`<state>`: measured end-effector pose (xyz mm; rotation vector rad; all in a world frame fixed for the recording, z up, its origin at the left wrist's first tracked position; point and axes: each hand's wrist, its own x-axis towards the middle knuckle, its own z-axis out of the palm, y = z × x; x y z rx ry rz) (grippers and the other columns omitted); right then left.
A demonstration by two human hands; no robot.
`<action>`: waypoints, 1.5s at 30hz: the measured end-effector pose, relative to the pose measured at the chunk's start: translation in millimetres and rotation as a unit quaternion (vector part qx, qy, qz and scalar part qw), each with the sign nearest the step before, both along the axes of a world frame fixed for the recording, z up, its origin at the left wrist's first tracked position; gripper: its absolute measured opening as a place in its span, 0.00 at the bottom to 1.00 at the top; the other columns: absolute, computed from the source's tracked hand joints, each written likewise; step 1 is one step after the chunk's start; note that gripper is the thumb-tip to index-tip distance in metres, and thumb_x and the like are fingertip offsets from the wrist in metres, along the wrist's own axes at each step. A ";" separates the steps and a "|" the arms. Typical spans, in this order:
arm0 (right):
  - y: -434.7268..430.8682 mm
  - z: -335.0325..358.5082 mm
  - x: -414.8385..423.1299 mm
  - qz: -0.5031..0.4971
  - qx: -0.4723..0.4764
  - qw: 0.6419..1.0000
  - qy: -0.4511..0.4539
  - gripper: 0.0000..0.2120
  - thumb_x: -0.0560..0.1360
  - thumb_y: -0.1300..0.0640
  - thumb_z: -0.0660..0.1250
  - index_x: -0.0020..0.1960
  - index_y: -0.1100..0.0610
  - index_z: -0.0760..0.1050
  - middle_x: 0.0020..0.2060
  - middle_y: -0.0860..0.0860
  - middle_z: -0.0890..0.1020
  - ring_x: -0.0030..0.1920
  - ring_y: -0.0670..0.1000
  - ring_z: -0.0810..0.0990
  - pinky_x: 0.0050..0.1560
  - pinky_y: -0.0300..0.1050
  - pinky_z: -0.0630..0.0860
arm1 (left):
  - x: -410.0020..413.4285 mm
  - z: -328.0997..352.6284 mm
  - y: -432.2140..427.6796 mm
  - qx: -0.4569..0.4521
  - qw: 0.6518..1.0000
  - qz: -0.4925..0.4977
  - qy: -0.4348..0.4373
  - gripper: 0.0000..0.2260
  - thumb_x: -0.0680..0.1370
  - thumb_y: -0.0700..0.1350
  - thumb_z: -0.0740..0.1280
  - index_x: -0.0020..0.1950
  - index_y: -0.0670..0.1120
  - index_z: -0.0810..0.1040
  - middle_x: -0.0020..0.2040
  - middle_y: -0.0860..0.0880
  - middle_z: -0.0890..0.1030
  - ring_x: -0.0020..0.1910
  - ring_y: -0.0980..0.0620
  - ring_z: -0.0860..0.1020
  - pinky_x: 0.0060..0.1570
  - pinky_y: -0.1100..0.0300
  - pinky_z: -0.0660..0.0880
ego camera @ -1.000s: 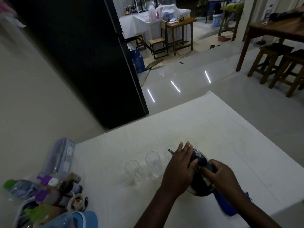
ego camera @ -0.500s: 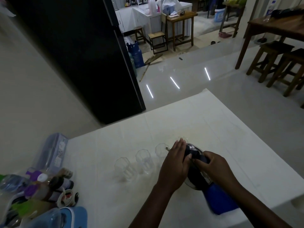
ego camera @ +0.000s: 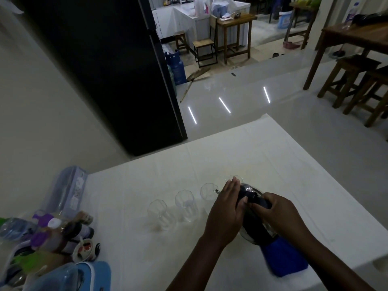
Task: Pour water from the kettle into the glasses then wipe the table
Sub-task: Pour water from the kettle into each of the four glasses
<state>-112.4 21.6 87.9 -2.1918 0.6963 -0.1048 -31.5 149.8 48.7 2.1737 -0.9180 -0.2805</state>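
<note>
A dark metal kettle (ego camera: 255,225) stands on the white table (ego camera: 262,152), spout pointing left. My right hand (ego camera: 279,213) grips its black handle from above. My left hand (ego camera: 225,213) lies flat against the kettle's left side, fingers together. Several clear glasses stand in a row: one (ego camera: 158,214) at the left, one (ego camera: 185,204) beside it, one (ego camera: 207,193) just by the spout, and another (ego camera: 236,178) partly hidden behind my left fingers. A blue cloth (ego camera: 283,257) lies on the table under my right forearm, next to the kettle.
Bottles and jars (ego camera: 56,229) crowd the table's left front corner, with a clear plastic box (ego camera: 67,190) behind them and a blue lid (ego camera: 92,274) in front. A black fridge (ego camera: 100,66) stands past the table. Wooden stools (ego camera: 357,85) are at the right.
Both hands stay on the kettle. The view has shifted slightly; the kettle and glasses keep their places on the table.
</note>
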 end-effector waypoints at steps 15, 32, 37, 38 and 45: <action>4.5 7.8 -0.9 -0.008 -0.014 1.000 -0.004 0.10 0.69 0.48 0.69 0.32 0.45 0.71 0.28 0.45 0.78 0.32 0.42 0.76 0.34 0.41 0.73 | 1.0 3.4 4.5 -0.006 1.000 -0.008 0.011 0.29 0.79 0.62 0.45 0.77 0.50 0.55 0.77 0.56 0.56 0.74 0.65 0.49 0.72 0.63 0.52; 7.9 16.3 -3.5 -0.001 -0.023 1.000 -0.001 0.12 0.70 0.50 0.69 0.31 0.42 0.68 0.29 0.42 0.76 0.33 0.40 0.75 0.33 0.37 0.70 | -1.4 2.7 4.2 -0.015 1.000 -0.004 0.019 0.30 0.78 0.64 0.44 0.77 0.52 0.54 0.76 0.58 0.55 0.74 0.66 0.48 0.72 0.65 0.52; 8.0 19.0 -3.6 0.000 -0.023 1.000 -0.004 0.13 0.70 0.50 0.69 0.31 0.40 0.67 0.28 0.41 0.75 0.32 0.39 0.74 0.31 0.34 0.65 | -1.9 4.1 3.9 -0.022 1.000 -0.003 0.016 0.29 0.79 0.63 0.45 0.77 0.51 0.55 0.76 0.58 0.55 0.74 0.66 0.49 0.71 0.66 0.51; 8.0 19.0 -3.5 0.000 -0.025 1.000 -0.004 0.14 0.70 0.50 0.69 0.31 0.40 0.67 0.28 0.41 0.75 0.32 0.39 0.74 0.31 0.34 0.65 | -2.1 4.6 3.7 -0.024 1.000 -0.004 0.017 0.29 0.79 0.63 0.45 0.77 0.51 0.55 0.76 0.59 0.55 0.74 0.66 0.49 0.71 0.66 0.51; 8.9 20.8 -3.4 0.008 -0.037 0.999 -0.004 0.14 0.71 0.51 0.68 0.32 0.40 0.67 0.28 0.41 0.75 0.32 0.39 0.74 0.31 0.33 0.65 | -1.5 3.8 3.9 -0.021 1.000 -0.002 0.010 0.28 0.79 0.62 0.46 0.77 0.52 0.54 0.76 0.58 0.56 0.74 0.65 0.49 0.71 0.65 0.52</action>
